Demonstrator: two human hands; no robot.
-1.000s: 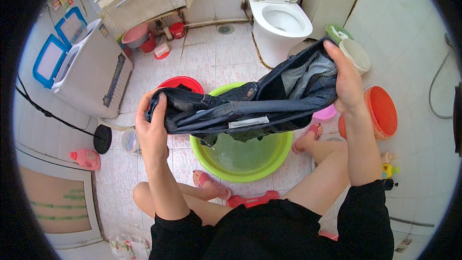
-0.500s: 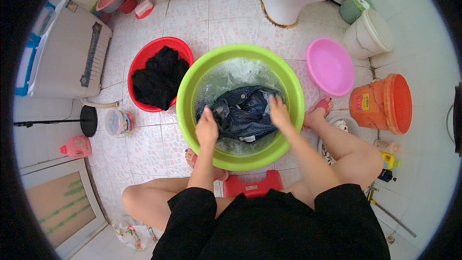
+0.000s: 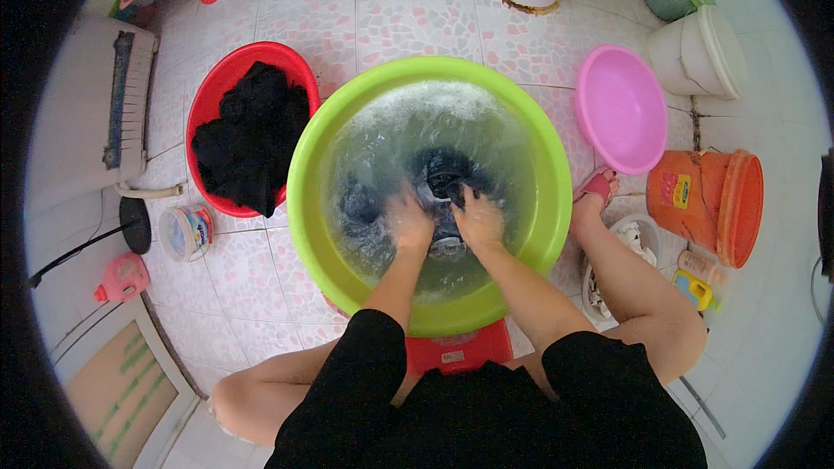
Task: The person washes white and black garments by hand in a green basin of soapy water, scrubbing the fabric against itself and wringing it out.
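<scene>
A large lime-green basin (image 3: 563, 200) holds soapy, cloudy water in front of me. The dark blue denim garment (image 3: 443, 165) lies in it, mostly under the surface, with a bunched fold showing between my hands. My left hand (image 3: 410, 219) is dipped in the water at the left of that fold, its fingers smeared by motion and partly submerged. My right hand (image 3: 479, 221) grips the garment's dark cloth, thumb and fingers closed on it.
Left of the basin stands a red tub (image 3: 200, 113) with black clothes (image 3: 252, 135). A pink basin (image 3: 621, 108), an orange bucket (image 3: 699, 204) and a white bucket (image 3: 695, 52) are on the right. A red stool (image 3: 456, 349) touches the basin's near side.
Both hands have gone down into the water and closer together. The garment, spread near the surface before, is now mostly submerged and bunched. My view has moved nearer the basin.
</scene>
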